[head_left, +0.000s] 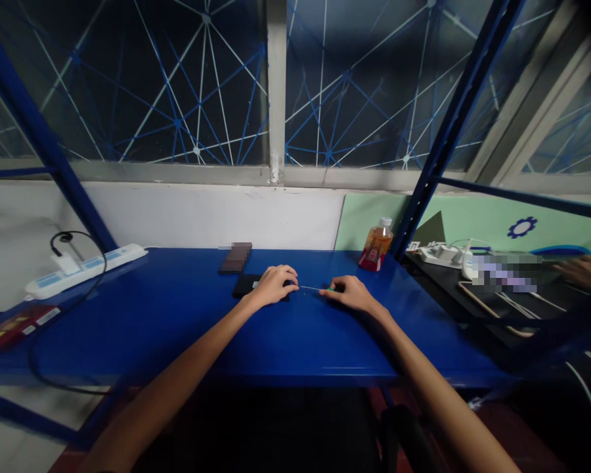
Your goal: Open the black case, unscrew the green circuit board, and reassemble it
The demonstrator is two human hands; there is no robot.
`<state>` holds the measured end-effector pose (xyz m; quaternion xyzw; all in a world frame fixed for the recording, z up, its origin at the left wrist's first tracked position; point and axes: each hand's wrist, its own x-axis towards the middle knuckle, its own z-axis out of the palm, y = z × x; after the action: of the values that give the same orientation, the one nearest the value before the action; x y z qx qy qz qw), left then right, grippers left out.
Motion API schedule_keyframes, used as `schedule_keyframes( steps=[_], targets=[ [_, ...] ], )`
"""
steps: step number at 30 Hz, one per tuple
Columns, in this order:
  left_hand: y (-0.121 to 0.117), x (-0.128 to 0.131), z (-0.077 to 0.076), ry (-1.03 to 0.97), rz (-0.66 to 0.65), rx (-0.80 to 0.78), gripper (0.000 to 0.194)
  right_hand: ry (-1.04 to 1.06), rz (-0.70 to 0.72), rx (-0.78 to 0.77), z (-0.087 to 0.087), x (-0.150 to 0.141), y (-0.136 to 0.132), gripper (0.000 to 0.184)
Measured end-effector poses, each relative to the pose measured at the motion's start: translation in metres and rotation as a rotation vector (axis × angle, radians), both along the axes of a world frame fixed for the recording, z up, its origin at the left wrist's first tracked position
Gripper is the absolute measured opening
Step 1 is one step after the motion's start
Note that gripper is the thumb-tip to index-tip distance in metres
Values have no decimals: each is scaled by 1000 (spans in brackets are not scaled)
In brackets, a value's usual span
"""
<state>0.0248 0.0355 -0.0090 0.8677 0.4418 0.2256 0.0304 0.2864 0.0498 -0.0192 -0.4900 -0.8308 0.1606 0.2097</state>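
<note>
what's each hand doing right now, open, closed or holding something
Left hand: curled, pressing down on the flat black device on the blue table.
Right hand: closed on a thin screwdriver, tip pointing toward the device.

A blue metal table (177, 328) sits under a dark window (177, 85) laced with white and blue webbing. Blue rack posts (453, 125) rise either side against a white wall (201, 213).
</note>
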Motion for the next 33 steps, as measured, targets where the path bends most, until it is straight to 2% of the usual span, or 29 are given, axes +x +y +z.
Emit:
schedule_keyframes(
  steps=[8, 13, 18, 21, 24, 29, 33],
  targets=[
    [7, 13, 5, 59, -39, -1, 24, 38, -128, 51, 5, 10, 5, 56],
    [2, 15, 10, -14, -52, -52, 28, -22, -186, 75, 3, 12, 6, 55],
    [-4, -4, 14, 52, -49, -135, 41, -102, -272, 143, 0, 14, 6, 54],
    [-9, -16, 10, 144, -3, -158, 63, -163, -325, 183, -2, 16, 7, 55],
    [-17, -28, 3, 185, 34, -149, 75, -223, -339, 201, -3, 16, 7, 51],
    [-23, -50, -4, 204, 65, -105, 78, -359, -288, 208, -5, 11, 5, 31],
    [-24, -68, -4, 207, 106, -83, 78, -408, -268, 202, -8, 8, 3, 26]
  ],
)
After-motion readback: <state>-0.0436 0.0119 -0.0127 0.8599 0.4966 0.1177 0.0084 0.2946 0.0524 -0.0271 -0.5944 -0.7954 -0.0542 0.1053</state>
